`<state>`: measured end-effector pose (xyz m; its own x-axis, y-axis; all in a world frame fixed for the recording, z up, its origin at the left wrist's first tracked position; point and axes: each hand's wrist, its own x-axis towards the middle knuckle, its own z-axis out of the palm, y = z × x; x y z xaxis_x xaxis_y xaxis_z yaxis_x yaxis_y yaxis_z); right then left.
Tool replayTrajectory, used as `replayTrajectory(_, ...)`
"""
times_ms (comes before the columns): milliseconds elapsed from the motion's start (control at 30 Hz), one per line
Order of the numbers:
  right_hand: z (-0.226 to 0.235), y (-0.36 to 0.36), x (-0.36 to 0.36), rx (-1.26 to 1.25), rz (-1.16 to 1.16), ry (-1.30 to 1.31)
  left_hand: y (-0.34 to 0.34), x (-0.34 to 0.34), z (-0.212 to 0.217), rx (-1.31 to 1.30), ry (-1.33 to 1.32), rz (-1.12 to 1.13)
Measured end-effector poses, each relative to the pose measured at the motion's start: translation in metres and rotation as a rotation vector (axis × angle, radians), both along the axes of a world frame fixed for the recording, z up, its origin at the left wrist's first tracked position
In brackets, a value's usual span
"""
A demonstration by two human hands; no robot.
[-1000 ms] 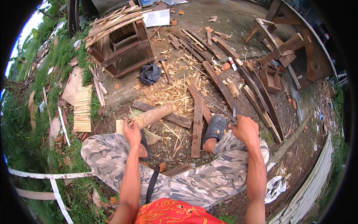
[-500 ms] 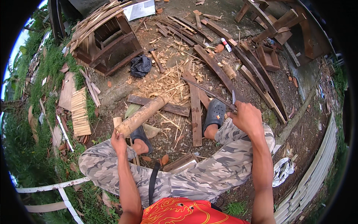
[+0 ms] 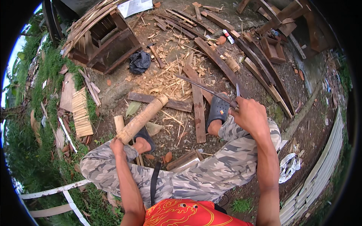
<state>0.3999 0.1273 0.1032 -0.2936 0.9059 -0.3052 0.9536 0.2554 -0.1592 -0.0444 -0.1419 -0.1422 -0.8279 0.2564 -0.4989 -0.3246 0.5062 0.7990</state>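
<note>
My left hand (image 3: 118, 146) is closed round the near end of a thick bamboo pole (image 3: 141, 120). The pole slants away to the right, its far end over a dark wooden plank (image 3: 177, 104) on the ground. My right hand (image 3: 249, 116), above my right knee, grips the handle of a machete (image 3: 205, 89). Its long thin dark blade, seen nearly edge-on, points to the far left, apart from the bamboo. A short pale blade-like piece (image 3: 238, 90) shows beside my right fingers; I cannot tell whether it is held. A shorter bamboo piece (image 3: 119, 123) stands beside my left foot.
Wood shavings (image 3: 166, 81) cover the ground ahead, with a hammer (image 3: 155, 56) and black plastic bag (image 3: 140, 62) beyond. A wooden cabinet (image 3: 109, 47) stands far left. Long planks (image 3: 218, 64) lie at right near a small wooden box (image 3: 273, 50). Bamboo slats (image 3: 82, 113) lie left.
The machete's tip has swung a little farther left and away. My left hand has shifted its hold and now covers the bamboo's near end, which showed before.
</note>
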Motion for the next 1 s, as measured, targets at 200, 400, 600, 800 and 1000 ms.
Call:
replayTrajectory(200, -0.004, 0.000, 0.000, 0.000, 0.010, -0.009, 0.015, 0.014, 0.028, 0.016, 0.026, -0.008)
replayTrajectory(400, -0.015, -0.002, -0.010, -0.048, 0.031, -0.028, 0.045, 0.066, 0.073, 0.011, 0.485, -0.230)
replayTrajectory(600, -0.052, -0.035, -0.055, -0.230, 0.063, 0.153, 0.059, 0.093, 0.106, -0.003, 0.631, -0.438)
replayTrajectory(800, -0.112, -0.116, -0.152, -0.398, 0.029, 0.457, 0.064, 0.105, 0.111, -0.013, 0.797, -0.551)
replayTrajectory(1000, -0.157, -0.145, -0.179, -0.318, -0.049, 0.645, 0.062, 0.111, 0.120, 0.030, 0.794, -0.653)
